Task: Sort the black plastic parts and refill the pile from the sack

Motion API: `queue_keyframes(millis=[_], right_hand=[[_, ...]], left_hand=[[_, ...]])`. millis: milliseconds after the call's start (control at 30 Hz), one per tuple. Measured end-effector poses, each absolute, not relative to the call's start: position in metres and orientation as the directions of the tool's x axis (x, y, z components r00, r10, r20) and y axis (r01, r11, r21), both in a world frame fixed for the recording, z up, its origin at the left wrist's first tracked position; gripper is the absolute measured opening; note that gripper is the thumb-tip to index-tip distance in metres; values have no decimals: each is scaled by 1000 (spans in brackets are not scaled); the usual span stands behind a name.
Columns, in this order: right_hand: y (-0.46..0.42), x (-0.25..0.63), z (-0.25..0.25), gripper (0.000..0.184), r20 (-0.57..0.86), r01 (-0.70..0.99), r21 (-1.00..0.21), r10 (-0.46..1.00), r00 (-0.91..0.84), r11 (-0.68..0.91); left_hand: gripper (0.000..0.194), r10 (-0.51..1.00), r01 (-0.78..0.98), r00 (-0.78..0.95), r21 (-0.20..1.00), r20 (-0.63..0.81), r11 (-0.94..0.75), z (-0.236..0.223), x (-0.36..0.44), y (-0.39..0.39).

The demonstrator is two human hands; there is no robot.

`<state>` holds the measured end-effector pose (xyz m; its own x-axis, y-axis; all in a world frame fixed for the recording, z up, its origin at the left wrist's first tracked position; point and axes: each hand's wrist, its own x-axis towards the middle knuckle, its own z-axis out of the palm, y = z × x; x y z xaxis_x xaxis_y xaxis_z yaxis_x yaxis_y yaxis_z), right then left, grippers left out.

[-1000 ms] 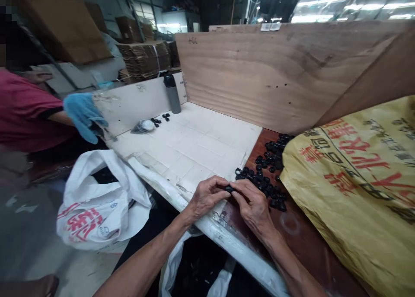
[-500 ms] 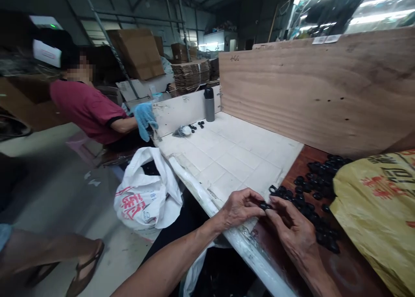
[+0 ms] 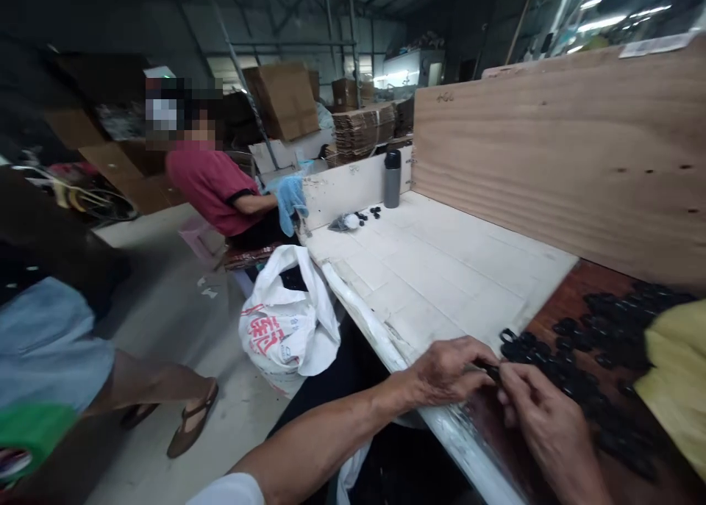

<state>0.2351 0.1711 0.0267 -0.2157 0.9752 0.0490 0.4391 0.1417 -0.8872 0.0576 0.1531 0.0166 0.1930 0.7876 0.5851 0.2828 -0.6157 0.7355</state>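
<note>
The left hand [image 3: 455, 373] pinches a small black part [image 3: 490, 371] between thumb and fingertips. The right hand [image 3: 543, 409] closes its fingertips on the same part from the right; its thumb is largely hidden, so the exact contact cannot be told. The part is held over the near side of the table [image 3: 441, 262], left of a heap of black parts [image 3: 573, 365].

Possible faults and causes:

1. Dropped part. The fingers cover most of the part. If either pinch slackens, or the hands pull unevenly, it may slip out and fall past the wrapped near edge [image 3: 457, 439].

2. Lost part. The heap lies just beside the right hand; a slipped part may roll in among similar pieces.

3. Scattered heap. A rightward sweep of the right hand, or a shift of the yellow bag [image 3: 676, 380] at far right, may push loose parts out.
</note>
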Motion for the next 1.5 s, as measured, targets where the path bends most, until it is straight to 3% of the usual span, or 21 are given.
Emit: queue_keyframes(millis=[100,167,267,333,400,533,800,900,1000,1167,1300,1367,1500], right_hand=[[163,230,30,49,117,469,-855,965,-237,219],[162,229,31,47,210,530,-792,950,-230,303],[165,233,34,29,305,498,-782,927,-218,374],[166,236,37,22,364,443,-775,891,-273,452],[166,238,39,18,396,417,-756,859,-323,505],[165,239,43,18,364,443,-761,878,-311,473],[163,233,45,26,147,339,-916,965,-216,215],[164,233,41,25,54,197,-975,967,-250,105],[165,235,38,21,48,147,-985,962,-270,90],[167,238,38,10,302,301,-869,904,-303,392],[170,238,41,14,443,249,-812,836,-325,528],[172,238,43,13,421,213,-841,848,-321,498],[173,237,42,13,308,234,-900,916,-258,368]], left_hand=[[23,825,256,174,785,537,-565,20,59,150],[26,921,133,129,914,367,-383,22,59,151],[33,982,-39,107,988,155,-151,25,61,153],[36,989,-113,115,990,92,-79,27,62,153],[34,988,-108,106,989,115,-103,29,61,151],[24,943,116,96,937,319,-329,28,59,150],[22,837,336,172,768,519,-545,20,61,148],[22,872,309,128,816,473,-488,22,62,149],[24,912,226,97,883,400,-411,26,60,151],[22,950,112,120,947,287,-301,30,55,155],[32,989,-40,109,994,101,-97,31,56,156],[33,992,-85,107,995,68,-59,32,58,156],[29,985,-75,98,988,141,-134,32,60,156]])
